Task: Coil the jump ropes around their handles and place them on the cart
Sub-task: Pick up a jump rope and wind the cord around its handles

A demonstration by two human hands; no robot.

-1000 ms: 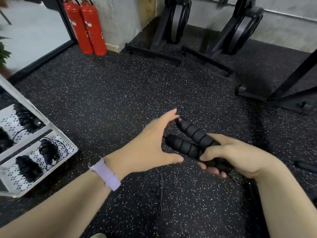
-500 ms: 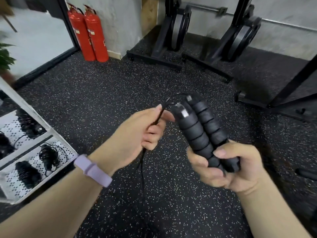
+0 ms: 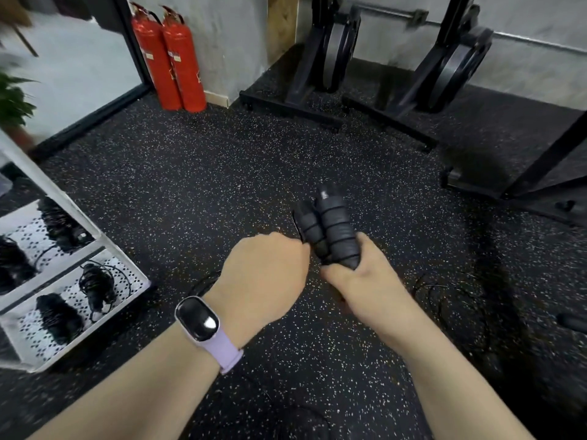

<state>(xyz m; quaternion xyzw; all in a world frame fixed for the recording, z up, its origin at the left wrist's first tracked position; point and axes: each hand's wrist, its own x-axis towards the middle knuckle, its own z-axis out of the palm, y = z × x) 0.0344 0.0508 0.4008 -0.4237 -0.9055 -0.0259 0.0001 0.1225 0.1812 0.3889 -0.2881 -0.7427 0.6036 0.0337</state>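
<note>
My right hand [image 3: 365,281] grips two black ribbed jump rope handles [image 3: 330,230] held side by side, their tops pointing up and away. My left hand [image 3: 266,277] is curled just left of the handles and pinches the thin black rope [image 3: 298,228], which runs up beside them. More of the rope hangs below my left hand toward the floor [image 3: 203,282]. A white perforated cart [image 3: 133,281] stands at the left with several coiled black jump ropes [image 3: 95,285] on its shelves.
Another loose black rope [image 3: 444,290] and a black handle [image 3: 571,322] lie on the speckled rubber floor at the right. Two red fire extinguishers [image 3: 171,58] stand at the back wall. Black weight racks [image 3: 333,55] and a rack foot [image 3: 508,185] fill the back and right.
My left hand has dropped lower and turned knuckles-up, drawing the rope down beside the handles. My right hand has tilted the handles more upright and moved them slightly down.
</note>
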